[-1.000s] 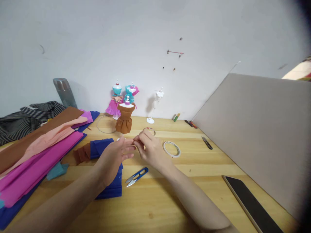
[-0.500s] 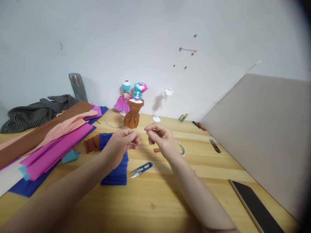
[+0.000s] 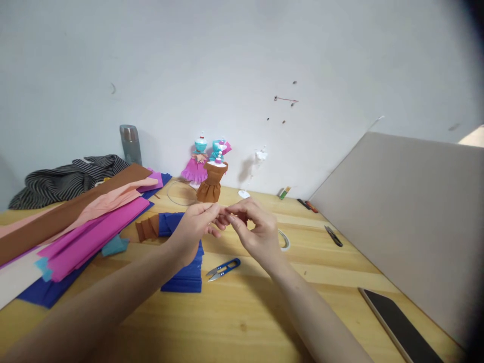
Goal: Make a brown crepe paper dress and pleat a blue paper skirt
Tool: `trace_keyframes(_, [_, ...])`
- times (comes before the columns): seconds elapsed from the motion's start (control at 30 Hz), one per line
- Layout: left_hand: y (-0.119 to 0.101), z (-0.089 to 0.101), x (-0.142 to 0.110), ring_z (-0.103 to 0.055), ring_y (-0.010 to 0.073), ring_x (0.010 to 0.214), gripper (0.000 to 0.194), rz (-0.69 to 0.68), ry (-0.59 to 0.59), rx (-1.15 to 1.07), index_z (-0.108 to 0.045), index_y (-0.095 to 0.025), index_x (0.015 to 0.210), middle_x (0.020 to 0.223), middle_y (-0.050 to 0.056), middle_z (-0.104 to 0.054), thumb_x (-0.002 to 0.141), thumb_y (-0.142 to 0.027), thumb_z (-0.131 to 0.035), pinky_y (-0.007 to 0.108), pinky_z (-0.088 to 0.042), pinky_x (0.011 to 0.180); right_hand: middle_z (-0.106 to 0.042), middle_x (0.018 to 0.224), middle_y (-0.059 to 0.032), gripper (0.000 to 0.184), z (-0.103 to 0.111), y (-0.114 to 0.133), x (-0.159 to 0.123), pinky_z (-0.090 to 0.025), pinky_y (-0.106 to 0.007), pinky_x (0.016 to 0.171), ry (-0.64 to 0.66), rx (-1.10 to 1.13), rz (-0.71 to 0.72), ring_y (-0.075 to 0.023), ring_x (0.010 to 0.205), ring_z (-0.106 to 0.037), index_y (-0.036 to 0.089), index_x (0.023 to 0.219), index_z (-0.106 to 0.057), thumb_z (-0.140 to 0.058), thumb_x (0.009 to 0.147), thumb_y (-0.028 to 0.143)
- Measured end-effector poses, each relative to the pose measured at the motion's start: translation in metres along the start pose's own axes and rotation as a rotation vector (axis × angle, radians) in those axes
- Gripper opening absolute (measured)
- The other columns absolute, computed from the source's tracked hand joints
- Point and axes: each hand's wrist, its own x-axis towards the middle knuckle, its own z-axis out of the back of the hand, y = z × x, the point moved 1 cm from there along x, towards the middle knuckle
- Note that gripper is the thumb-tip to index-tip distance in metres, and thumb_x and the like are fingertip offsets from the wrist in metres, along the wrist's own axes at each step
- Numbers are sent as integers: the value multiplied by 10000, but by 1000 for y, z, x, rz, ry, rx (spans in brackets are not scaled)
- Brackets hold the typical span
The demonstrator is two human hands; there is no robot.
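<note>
My left hand (image 3: 198, 225) and my right hand (image 3: 255, 227) meet at the fingertips above the middle of the table. Both are closed in a pinch; anything between their fingers is too small or hidden to make out. Below them lie blue-handled thread snips (image 3: 224, 268), blades pointing left. Pleated blue crepe paper (image 3: 182, 275) lies under my left hand, joined by a pleated brown piece (image 3: 146, 228) at its left. Behind the hands stands a small dress form in a brown paper dress (image 3: 212, 182). A roll of tape (image 3: 284, 241) shows partly behind my right wrist.
Crepe paper strips (image 3: 102, 234) and a striped cloth (image 3: 71, 179) cover the left side, with a bottle (image 3: 130, 144) behind. More dress forms (image 3: 195, 169) stand by the wall. A phone (image 3: 401, 322), a cutter (image 3: 333, 236) and a glue stick (image 3: 285, 192) lie to the right.
My hands have come together from a small gap, so their fingertips now touch. The whole view has shifted slightly, and a brown scrap near my right hand is no longer visible.
</note>
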Motion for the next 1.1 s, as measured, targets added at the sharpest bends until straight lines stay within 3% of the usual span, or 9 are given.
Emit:
trace_keyframes(0.2, [1, -4, -2, -425, 95, 528, 291, 48, -10, 34, -589, -120, 695, 596, 1, -471, 760, -403, -565, 233, -332, 488, -536, 693, -25, 114, -1, -10, -4, -396, -237, 514, 32, -251, 173, -114, 585, -495, 169, 778, -586, -508, 842, 118])
trace_keyframes(0.3, [4, -4, 0, -360, 74, 474, 254, 166, 20, -106, -569, -121, 727, 569, -21, -421, 797, -360, -516, 218, -263, 443, -540, 702, -32, 118, -6, -20, -8, -364, -245, 509, 0, -484, 313, -121, 587, -485, 172, 769, -563, -495, 843, 109])
trace_keyframes(0.4, [6, -5, 2, -306, 55, 445, 205, 289, 4, -231, -554, -121, 761, 553, -39, -371, 819, -305, -484, 196, -204, 415, -513, 693, -31, 126, -9, -28, -8, -347, -254, 503, 10, -523, 318, -131, 588, -462, 174, 750, -522, -474, 845, 106])
trace_keyframes(0.57, [6, -9, 2, -290, 46, 437, 112, 237, 4, -171, -554, -120, 736, 532, -42, -360, 786, -218, -532, 177, -191, 394, -452, 707, -18, 133, -6, -31, -3, -365, -267, 545, 88, -356, 224, -148, 638, -451, 198, 758, -427, -421, 848, 101])
trace_keyframes(0.73, [8, -11, -1, -299, 45, 439, 67, 323, 74, -404, -537, -129, 742, 536, -52, -338, 769, -191, -531, 156, -209, 379, -428, 724, -20, 151, -4, -28, -3, -353, -277, 539, 25, -369, 269, -157, 655, -433, 211, 766, -382, -413, 843, 84])
trace_keyframes(0.87, [10, -13, -3, -309, 45, 435, 78, 285, 91, -422, -567, -120, 798, 533, -51, -347, 772, -176, -518, 158, -212, 379, -436, 725, -22, 146, -5, -28, -4, -360, -291, 561, 3, -335, 251, -161, 667, -445, 214, 756, -374, -388, 853, 105])
trace_keyframes(1.0, [13, -13, -3, -321, 55, 444, 185, 202, 125, -346, -603, -123, 897, 541, -48, -373, 770, -209, -499, 175, -226, 402, -443, 614, 26, 159, 3, -32, -2, -354, -273, 537, -40, 8, 4, -119, 534, -431, 215, 744, -367, -368, 903, 206])
trace_keyframes(1.1, [14, -10, 1, -343, 69, 453, 205, 96, 97, -16, -622, -138, 886, 547, -39, -417, 769, -243, -490, 201, -254, 430, -447, 563, 56, 147, 13, -26, 0, -343, -243, 496, -5, 383, -181, -98, 479, -420, 214, 777, -382, -392, 912, 270])
